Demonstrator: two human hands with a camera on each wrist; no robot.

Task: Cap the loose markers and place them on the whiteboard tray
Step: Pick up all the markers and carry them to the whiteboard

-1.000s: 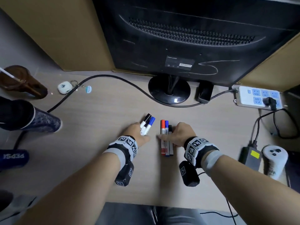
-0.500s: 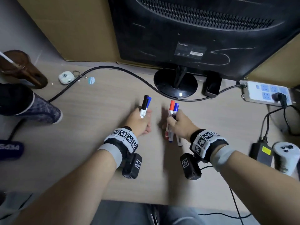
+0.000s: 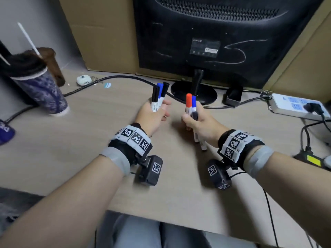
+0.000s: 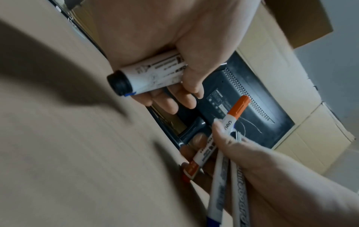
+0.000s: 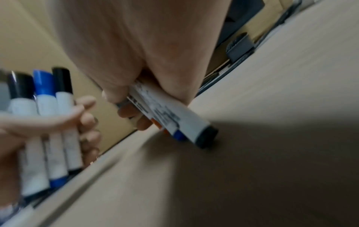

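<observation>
Both hands hold capped markers upright above the bench (image 3: 53, 158). Left hand (image 3: 152, 115) has its grip curled round a bundle of three markers (image 3: 158, 97), two with black caps and one with a blue cap, caps pointing toward 12 o'clock; its fingertips are loosely spread past the barrels. Right hand (image 3: 198, 122) has its grip closed round a second bundle (image 3: 190, 106): a red-capped marker and a blue-capped one stand out on top, and a third barrel with a black end shows in the right wrist view. Their lower ends stick out below the palm toward 6 o'clock. The two hands are near each other but apart, the left at 9 o'clock of the right.

At 12 o'clock from the hands stands a monitor (image 3: 223, 42), back facing the person, its round stand (image 3: 193, 92) on the bench. A black cable (image 3: 125, 78) runs toward 9 o'clock, past a patterned cup (image 3: 41, 90). A power strip (image 3: 293, 104) lies at 3 o'clock.
</observation>
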